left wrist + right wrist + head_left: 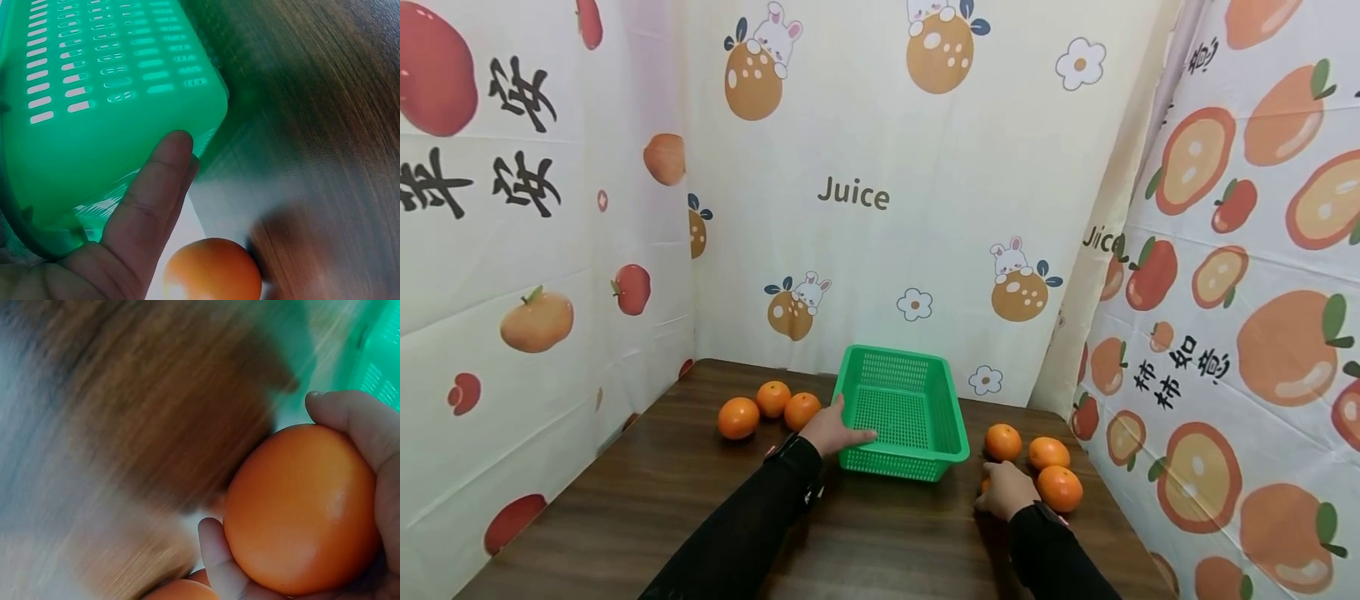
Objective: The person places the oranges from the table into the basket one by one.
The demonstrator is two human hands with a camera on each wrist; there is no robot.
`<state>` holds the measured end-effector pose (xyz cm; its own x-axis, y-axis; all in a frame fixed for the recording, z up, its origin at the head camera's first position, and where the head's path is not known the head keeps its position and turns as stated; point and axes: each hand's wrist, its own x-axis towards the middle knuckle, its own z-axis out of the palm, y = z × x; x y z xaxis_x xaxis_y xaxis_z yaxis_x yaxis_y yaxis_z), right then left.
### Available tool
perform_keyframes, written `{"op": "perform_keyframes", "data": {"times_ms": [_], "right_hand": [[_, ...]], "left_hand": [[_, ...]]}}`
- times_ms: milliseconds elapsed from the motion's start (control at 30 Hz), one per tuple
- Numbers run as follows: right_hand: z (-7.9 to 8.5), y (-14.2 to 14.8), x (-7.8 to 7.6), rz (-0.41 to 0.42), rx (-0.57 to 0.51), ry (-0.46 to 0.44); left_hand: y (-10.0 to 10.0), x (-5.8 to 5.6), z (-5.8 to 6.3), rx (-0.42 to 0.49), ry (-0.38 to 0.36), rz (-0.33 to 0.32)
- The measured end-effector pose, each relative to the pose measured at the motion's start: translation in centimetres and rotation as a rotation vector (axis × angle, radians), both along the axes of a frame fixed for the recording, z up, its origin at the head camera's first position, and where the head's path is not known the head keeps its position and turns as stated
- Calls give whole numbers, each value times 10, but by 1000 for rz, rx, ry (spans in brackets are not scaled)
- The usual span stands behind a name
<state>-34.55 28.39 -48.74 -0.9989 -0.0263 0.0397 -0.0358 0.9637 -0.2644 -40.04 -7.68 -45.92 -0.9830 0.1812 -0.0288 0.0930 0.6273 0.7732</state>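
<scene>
A green plastic basket (955,421) with perforated walls stands upright on the table, and nothing lies inside it. My left hand (835,429) holds its near left corner, thumb along the front rim. In the left wrist view, straight fingers (153,194) lie against the basket's outer wall (125,144). To the right of the basket, my right hand (1009,492) grips an orange (303,509), mostly hidden by the hand in the head view. Close around that hand are three more oranges: one behind (1003,442) and two at its right, an upper (1048,452) and a lower (1060,488).
Three oranges sit left of the basket: one at left (738,417), one at the back (772,399) and one near my left hand (802,411). The brown wooden table (880,533) is bordered by fruit-printed curtains (880,275) at the back and both sides.
</scene>
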Motion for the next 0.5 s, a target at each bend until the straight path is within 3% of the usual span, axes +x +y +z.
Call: {"op": "perform_keyframes", "data": {"times_ms": [500], "right_hand": [[-1,-2,-3,-1,20,-27]], "left_hand": [[-1,-4,0,-7,3,-11]]}}
